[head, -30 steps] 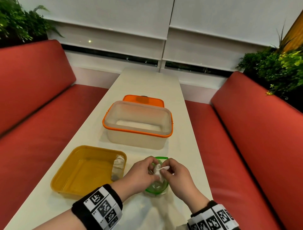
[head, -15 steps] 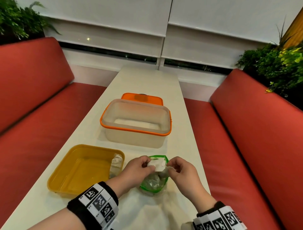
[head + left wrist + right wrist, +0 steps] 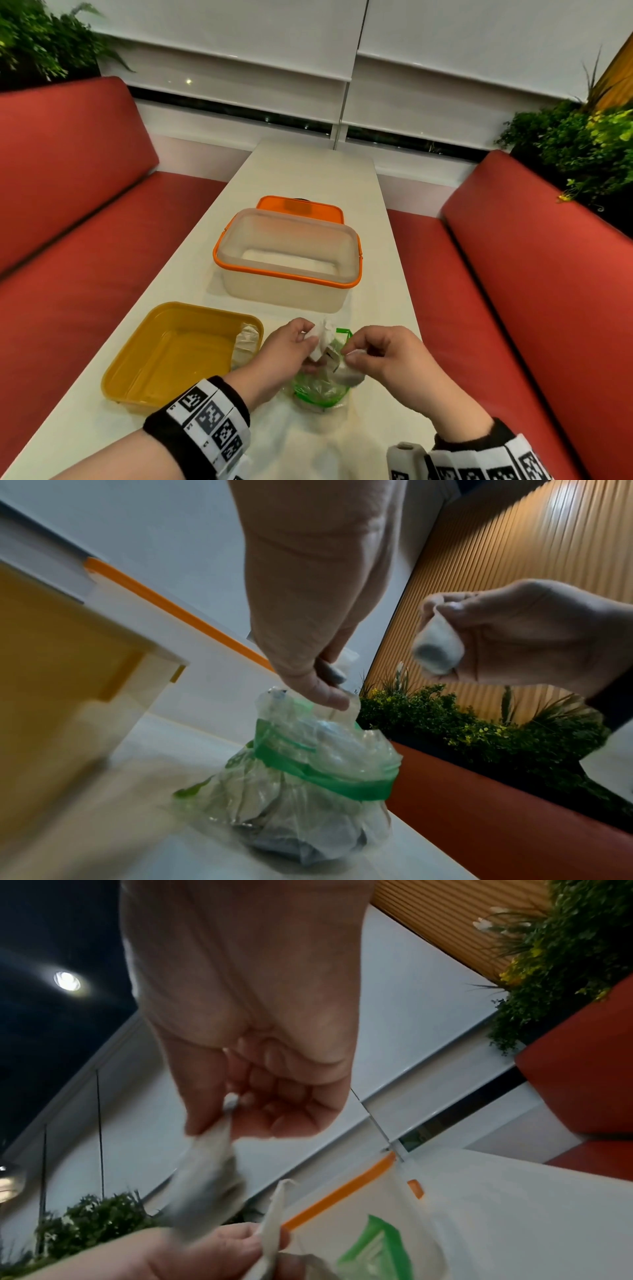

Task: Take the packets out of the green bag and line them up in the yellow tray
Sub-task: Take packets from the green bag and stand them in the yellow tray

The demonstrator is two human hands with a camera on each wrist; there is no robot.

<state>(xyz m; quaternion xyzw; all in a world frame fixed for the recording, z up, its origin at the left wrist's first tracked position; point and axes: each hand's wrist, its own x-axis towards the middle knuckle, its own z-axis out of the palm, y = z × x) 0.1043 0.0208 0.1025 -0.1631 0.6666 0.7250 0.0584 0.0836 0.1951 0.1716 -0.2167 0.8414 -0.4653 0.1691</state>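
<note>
Here the right hand (image 3: 507, 639) pinches a small soft white packet (image 3: 438, 647) clear of the crinkly clear green-banded plastic bag (image 3: 308, 783), whose mouth the left hand (image 3: 284, 356) pinches; best carry it left to the glossy yellow plastic tray (image 3: 154, 359), beside the packet already there (image 3: 245, 342).

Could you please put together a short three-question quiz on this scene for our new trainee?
1. True or false: the yellow tray already holds a packet.
2. What does the right hand pinch? A) a small packet B) the orange lid C) nothing
3. Which hand holds the green bag by its top?

Key: 1 true; 2 A; 3 the left hand.
</note>
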